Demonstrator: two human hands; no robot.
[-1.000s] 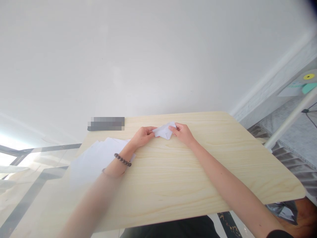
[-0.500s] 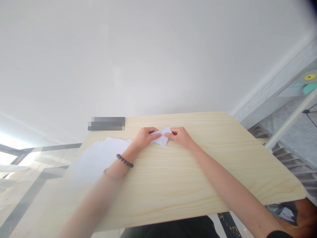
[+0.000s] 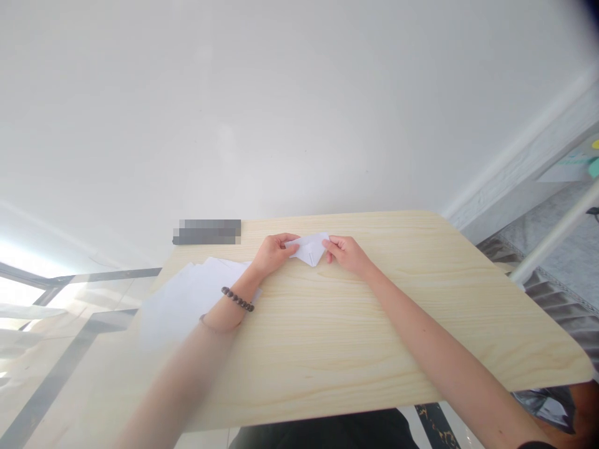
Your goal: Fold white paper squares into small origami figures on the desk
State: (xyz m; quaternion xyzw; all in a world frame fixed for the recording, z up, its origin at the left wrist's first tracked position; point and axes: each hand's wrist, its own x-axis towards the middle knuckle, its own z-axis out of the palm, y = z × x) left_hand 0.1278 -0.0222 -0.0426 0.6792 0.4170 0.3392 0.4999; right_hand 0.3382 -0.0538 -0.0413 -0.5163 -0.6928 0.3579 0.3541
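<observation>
A small folded piece of white paper (image 3: pixel 311 249) lies near the far edge of the light wooden table (image 3: pixel 355 337). My left hand (image 3: pixel 274 252), with a bead bracelet on its wrist, pinches the paper's left side. My right hand (image 3: pixel 346 252) pinches the right side with bent fingers. Both hands rest low on the tabletop with the paper between them.
A loose pile of white sheets (image 3: pixel 191 296) lies on the table's left part, under my left forearm. A dark flat object (image 3: pixel 208 232) sits at the far left corner. A white wall stands behind; a white pole (image 3: pixel 552 234) slants at the right.
The paper shifted slightly between my hands and its right flap opened wider again. My fingers changed their hold on it. The view drifted a little to the left.
</observation>
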